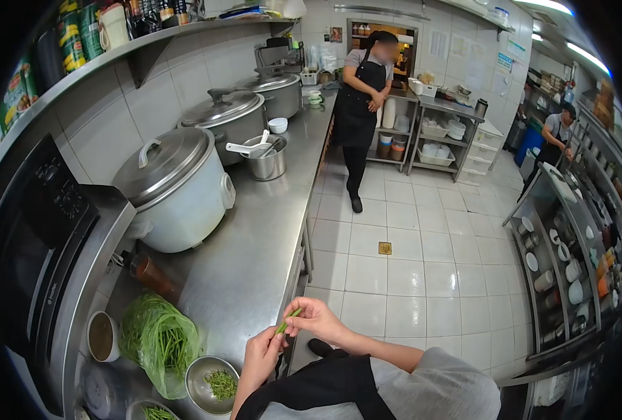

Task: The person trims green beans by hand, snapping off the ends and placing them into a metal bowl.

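Between my two hands, just past the counter's edge, is a short bundle or piece of thin green stalk (289, 320); its exact kind is too small to tell. My left hand (260, 352) pinches its lower end, and the fingers of my right hand (314, 320) are closed on the upper end. Below and left of my left hand, a metal bowl (194, 399) holds small green pieces. Beside it lies a green-tinted plastic bag (158, 336) full of long thin green stalks. Another bowl (137, 406) with green pieces is partly cut off at the bottom.
A large rice cooker (185, 210) and lidded pots (234, 115) line the counter (255, 231). A metal pot (267, 166) holds white-handled utensils. A brown cup (102, 336) stands left. One person (363, 98) stands ahead; another (556, 136) works by the right-hand shelves (570, 259).
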Demonstrator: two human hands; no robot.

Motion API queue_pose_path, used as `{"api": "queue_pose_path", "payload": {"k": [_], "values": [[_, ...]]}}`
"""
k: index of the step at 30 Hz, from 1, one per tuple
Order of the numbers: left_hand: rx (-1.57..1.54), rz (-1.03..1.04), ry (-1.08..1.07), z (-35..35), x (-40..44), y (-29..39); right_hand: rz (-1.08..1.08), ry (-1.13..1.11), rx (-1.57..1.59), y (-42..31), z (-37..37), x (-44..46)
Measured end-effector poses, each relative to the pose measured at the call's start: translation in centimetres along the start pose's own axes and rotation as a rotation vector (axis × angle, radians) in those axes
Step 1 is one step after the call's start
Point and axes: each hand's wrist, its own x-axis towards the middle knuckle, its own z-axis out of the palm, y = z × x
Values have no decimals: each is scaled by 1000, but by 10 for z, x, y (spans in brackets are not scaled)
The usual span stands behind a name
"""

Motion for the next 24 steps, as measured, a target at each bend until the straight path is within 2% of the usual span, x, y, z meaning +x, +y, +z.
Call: {"api": "queue_pose_path", "payload": {"k": [3, 6, 11, 15, 19, 22, 24], "values": [[1, -43, 14, -10, -7, 1, -2, -56, -94, -12, -4, 11], [-39, -48, 170, -23, -26, 4, 9, -156, -176, -23, 7, 24], [-89, -106, 392, -50, -79, 3, 26, -435, -330, -13, 58, 43], [-56, -156, 516, -60, -125, 1, 18, -572, -379, 6, 96, 46], [-92, -233, 635, -67, -157, -4, 196, -691, -385, 20, 124, 54], [-121, -248, 702, -66, -169, -3, -24, -772, -405, 37, 133, 64], [-115, -276, 748, -64, -176, -3, -6, -843, -422, 33, 143, 70]]}}
